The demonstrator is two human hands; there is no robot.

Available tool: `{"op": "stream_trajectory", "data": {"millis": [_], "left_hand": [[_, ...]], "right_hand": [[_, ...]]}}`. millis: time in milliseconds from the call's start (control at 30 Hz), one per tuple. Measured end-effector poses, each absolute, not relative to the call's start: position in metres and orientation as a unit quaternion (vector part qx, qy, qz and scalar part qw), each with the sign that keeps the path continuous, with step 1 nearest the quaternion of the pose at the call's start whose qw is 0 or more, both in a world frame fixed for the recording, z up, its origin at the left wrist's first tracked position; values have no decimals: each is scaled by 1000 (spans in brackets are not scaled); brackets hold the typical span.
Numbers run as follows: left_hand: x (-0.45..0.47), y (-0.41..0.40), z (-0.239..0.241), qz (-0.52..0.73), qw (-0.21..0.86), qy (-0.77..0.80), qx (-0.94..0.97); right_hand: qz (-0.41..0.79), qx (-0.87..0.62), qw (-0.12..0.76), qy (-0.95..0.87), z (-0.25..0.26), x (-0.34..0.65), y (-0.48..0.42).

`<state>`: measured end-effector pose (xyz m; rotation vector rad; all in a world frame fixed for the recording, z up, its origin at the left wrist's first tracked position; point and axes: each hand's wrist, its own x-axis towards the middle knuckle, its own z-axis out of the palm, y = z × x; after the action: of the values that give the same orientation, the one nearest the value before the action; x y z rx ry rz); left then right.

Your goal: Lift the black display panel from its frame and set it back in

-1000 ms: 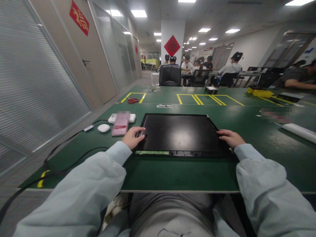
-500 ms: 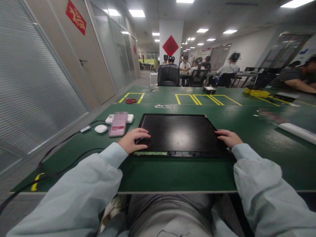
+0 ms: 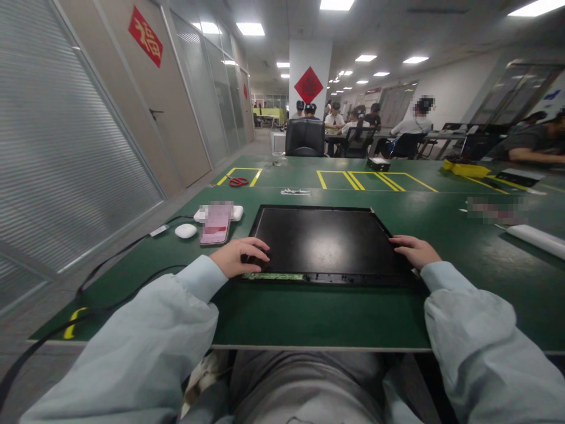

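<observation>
A black flat screen panel (image 3: 324, 238) lies face up on the green table, with a strip of green circuit board (image 3: 278, 276) along its near edge. Over the panel's left edge rests my left hand (image 3: 236, 256), open, its thumb and fingers spread apart on the near left corner. My right hand (image 3: 415, 250) lies at the right edge with its fingers stretched onto the frame; its thumb is hidden. Neither hand lifts the panel.
Left of the panel are a pink phone (image 3: 215, 229), a white rounded case (image 3: 186, 231) and black cables (image 3: 95, 274). Red scissors (image 3: 238, 182) lie farther back near yellow tape lines. A white bar (image 3: 536, 240) lies at right. Several people sit behind the table (image 3: 322, 318).
The view has shifted slightly, so the scene sits a little lower and to the right. My left hand has moved slightly left against the panel; my right hand keeps its place.
</observation>
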<state>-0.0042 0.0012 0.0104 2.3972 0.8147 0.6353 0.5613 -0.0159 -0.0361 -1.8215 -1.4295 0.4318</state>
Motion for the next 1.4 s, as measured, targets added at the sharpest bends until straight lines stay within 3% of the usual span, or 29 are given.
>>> {"op": "stream_trajectory", "data": {"millis": [967,1400], "left_hand": [[-5,5,10,244,214,317,891],[-8,4,8,242,192,339,889]], "right_hand": [[157,-713,386,-564,-45,562,-10],[98,-766,298,-561,-32,549,-14]]}}
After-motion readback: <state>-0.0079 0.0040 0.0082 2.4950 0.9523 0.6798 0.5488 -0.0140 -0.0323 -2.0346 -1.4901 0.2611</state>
